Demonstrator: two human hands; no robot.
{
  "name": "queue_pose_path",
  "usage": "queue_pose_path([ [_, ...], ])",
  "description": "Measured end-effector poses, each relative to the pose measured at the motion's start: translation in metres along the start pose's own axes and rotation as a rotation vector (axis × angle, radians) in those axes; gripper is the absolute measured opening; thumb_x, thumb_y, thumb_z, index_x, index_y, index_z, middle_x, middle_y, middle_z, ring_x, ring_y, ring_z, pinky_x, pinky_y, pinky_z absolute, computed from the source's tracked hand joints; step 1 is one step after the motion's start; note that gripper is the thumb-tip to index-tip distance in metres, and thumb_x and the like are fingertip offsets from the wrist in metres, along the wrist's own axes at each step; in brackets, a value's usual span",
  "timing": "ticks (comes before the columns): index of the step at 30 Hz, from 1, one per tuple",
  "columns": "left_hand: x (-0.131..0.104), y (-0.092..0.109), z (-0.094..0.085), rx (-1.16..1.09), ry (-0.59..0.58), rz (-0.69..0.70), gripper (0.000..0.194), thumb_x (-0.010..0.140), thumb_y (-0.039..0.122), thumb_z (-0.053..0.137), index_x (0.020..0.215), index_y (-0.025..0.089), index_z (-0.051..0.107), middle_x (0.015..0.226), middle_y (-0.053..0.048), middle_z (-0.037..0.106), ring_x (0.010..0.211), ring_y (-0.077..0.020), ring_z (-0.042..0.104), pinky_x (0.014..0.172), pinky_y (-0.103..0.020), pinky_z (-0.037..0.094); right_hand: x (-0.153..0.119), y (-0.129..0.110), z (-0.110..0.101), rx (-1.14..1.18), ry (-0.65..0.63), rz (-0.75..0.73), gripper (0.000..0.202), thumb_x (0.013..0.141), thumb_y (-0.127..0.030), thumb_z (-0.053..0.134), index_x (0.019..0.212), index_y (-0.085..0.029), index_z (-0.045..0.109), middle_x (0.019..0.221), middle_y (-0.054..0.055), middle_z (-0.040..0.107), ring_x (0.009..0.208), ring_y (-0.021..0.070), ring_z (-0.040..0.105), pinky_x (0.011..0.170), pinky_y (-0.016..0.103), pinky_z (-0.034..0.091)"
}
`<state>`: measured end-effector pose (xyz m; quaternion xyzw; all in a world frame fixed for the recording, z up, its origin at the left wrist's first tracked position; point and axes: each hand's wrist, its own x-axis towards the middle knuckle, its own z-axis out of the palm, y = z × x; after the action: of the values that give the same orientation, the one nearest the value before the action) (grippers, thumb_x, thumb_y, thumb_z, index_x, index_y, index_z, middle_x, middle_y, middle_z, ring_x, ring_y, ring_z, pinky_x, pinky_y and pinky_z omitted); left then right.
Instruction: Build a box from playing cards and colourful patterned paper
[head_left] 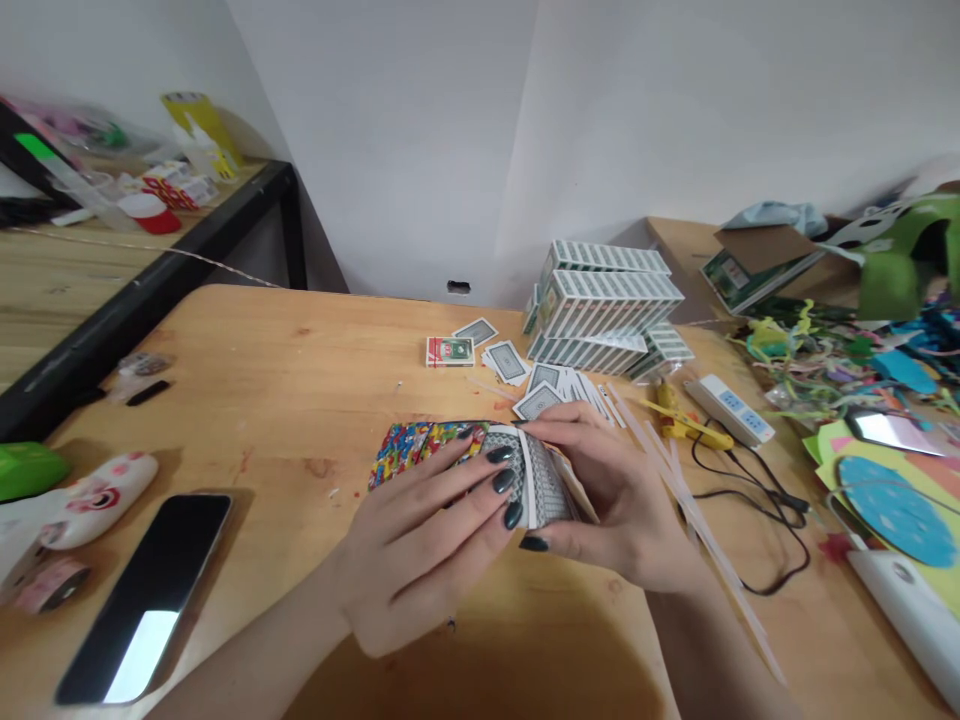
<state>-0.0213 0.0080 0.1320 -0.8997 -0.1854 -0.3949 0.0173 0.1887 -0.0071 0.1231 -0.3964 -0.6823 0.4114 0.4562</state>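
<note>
Close in front of me, both hands are on a bent piece of grey-patterned playing cards (pixel 553 492), joined or overlapped with a colourful red, blue and yellow patterned strip (pixel 400 452) at its left. My left hand (pixel 424 540) lies across it from the near side, fingertips pressed on the cards near a white edge; its thumb is hidden. At the other end, my right hand (pixel 619 490) grips the cards between thumb and fingers. Just beyond, loose playing cards (pixel 541 401) lie fanned out, with a card box (pixel 450 351) to their left.
Striped card boxes (pixel 611 305) are stacked at the back right. A yellow glue gun (pixel 686 418), its cable, clear glue sticks (pixel 701 535) and a power strip (pixel 730 410) lie right. A phone (pixel 146 600) and a white toy-like object (pixel 101 500) sit left.
</note>
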Motion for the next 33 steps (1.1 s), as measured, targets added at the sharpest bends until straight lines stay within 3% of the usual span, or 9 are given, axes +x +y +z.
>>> queue_pose_path([
  [5, -0.005, 0.000, -0.002, 0.129, 0.029, 0.097, 0.013, 0.080, 0.008, 0.056, 0.090, 0.013, 0.064, 0.092, -0.005, 0.070, 0.106, -0.0209, 0.060, 0.093, -0.038, 0.052, -0.001, -0.004, 0.003, -0.024, 0.036, 0.012, 0.049, 0.068, -0.032, 0.071, 0.114, -0.025, 0.056, 0.109, 0.009, 0.047, 0.101, 0.0229, 0.051, 0.083, 0.042, 0.048],
  [8, -0.009, 0.000, -0.002, 0.140, -0.013, 0.109, 0.017, 0.079, 0.007, 0.057, 0.094, 0.012, 0.063, 0.094, -0.005, 0.070, 0.109, -0.0220, 0.057, 0.094, -0.038, 0.051, -0.002, -0.005, 0.004, -0.027, 0.051, -0.003, 0.047, 0.069, -0.031, 0.071, 0.113, -0.023, 0.056, 0.108, 0.009, 0.046, 0.101, 0.0229, 0.051, 0.082, 0.042, 0.048],
  [12, -0.010, 0.009, -0.001, 0.160, 0.026, 0.008, 0.020, 0.082, 0.005, 0.051, 0.092, 0.018, 0.063, 0.094, -0.002, 0.070, 0.111, -0.0212, 0.056, 0.094, -0.040, 0.051, -0.002, -0.005, 0.006, -0.109, 0.090, -0.010, 0.049, 0.066, -0.031, 0.072, 0.112, -0.025, 0.055, 0.108, 0.008, 0.047, 0.098, 0.0224, 0.052, 0.081, 0.042, 0.049],
  [15, -0.009, 0.021, -0.001, 0.209, -0.015, -0.071, 0.026, 0.083, 0.004, 0.046, 0.093, 0.021, 0.062, 0.092, -0.001, 0.069, 0.111, -0.0223, 0.056, 0.093, -0.043, 0.052, -0.001, -0.007, 0.008, -0.146, 0.114, -0.005, 0.048, 0.065, -0.029, 0.073, 0.110, -0.025, 0.057, 0.108, 0.007, 0.049, 0.095, 0.0217, 0.053, 0.080, 0.041, 0.049],
  [18, -0.007, 0.028, -0.002, 0.219, -0.013, -0.066, 0.025, 0.081, 0.004, 0.050, 0.092, 0.022, 0.063, 0.089, -0.001, 0.069, 0.111, -0.0238, 0.056, 0.091, -0.042, 0.053, 0.000, -0.009, 0.010, -0.138, 0.104, -0.011, 0.047, 0.065, -0.028, 0.073, 0.109, -0.025, 0.058, 0.107, 0.008, 0.050, 0.093, 0.0216, 0.054, 0.078, 0.041, 0.050],
  [23, -0.011, 0.020, -0.010, 0.099, -0.020, -0.048, 0.026, 0.084, 0.005, 0.044, 0.093, 0.020, 0.064, 0.091, -0.002, 0.070, 0.108, -0.0215, 0.058, 0.092, -0.039, 0.052, 0.003, -0.009, 0.012, -0.070, 0.076, -0.018, 0.049, 0.064, -0.027, 0.074, 0.110, -0.023, 0.059, 0.107, 0.008, 0.050, 0.094, 0.0219, 0.055, 0.079, 0.041, 0.050],
  [26, -0.014, 0.013, -0.015, -0.009, -0.074, -0.131, 0.034, 0.087, 0.008, 0.036, 0.104, 0.026, 0.060, 0.096, -0.001, 0.070, 0.107, -0.0200, 0.059, 0.091, -0.042, 0.052, 0.004, -0.008, 0.012, -0.043, 0.060, -0.018, 0.051, 0.064, -0.027, 0.076, 0.112, -0.024, 0.058, 0.109, 0.009, 0.050, 0.095, 0.0215, 0.056, 0.080, 0.041, 0.050],
  [29, -0.016, 0.011, -0.014, -0.048, -0.052, -0.183, 0.037, 0.085, 0.006, 0.039, 0.107, 0.029, 0.058, 0.095, 0.001, 0.070, 0.104, -0.0185, 0.061, 0.091, -0.042, 0.051, 0.005, -0.007, 0.011, -0.027, 0.018, -0.013, 0.053, 0.064, -0.027, 0.076, 0.114, -0.025, 0.058, 0.111, 0.008, 0.049, 0.098, 0.0213, 0.054, 0.084, 0.041, 0.049],
  [33, -0.019, 0.012, -0.009, 0.008, -0.024, -0.092, 0.030, 0.084, 0.003, 0.042, 0.095, 0.024, 0.061, 0.090, 0.002, 0.070, 0.099, -0.0138, 0.062, 0.097, -0.034, 0.049, 0.004, -0.006, 0.011, -0.032, 0.006, -0.007, 0.053, 0.063, -0.028, 0.077, 0.112, -0.025, 0.059, 0.110, 0.008, 0.049, 0.098, 0.0210, 0.053, 0.085, 0.042, 0.049],
])
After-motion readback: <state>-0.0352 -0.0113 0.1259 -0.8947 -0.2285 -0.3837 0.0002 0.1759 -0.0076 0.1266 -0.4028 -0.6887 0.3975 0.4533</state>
